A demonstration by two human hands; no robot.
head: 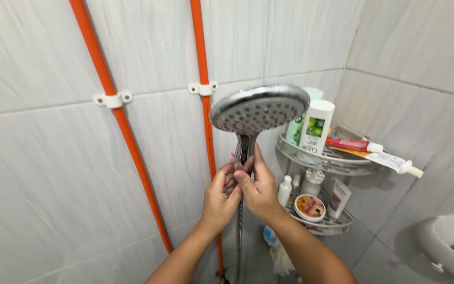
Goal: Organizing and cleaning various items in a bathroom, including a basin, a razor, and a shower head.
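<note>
My two hands cover the lower handle of the round chrome shower head (pixel 259 109), so I can't see its mount. The white basin (pixel 450 246) is cut by the right edge, the orange wall pipes (pixel 127 131) by the top.

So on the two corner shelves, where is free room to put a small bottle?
Little room. The upper shelf is filled by bottles and toothpaste tubes. The lower shelf holds a round tin and small bottles; only its front rim right of the tin looks bare. Both hands hold the shower head's handle.
</note>
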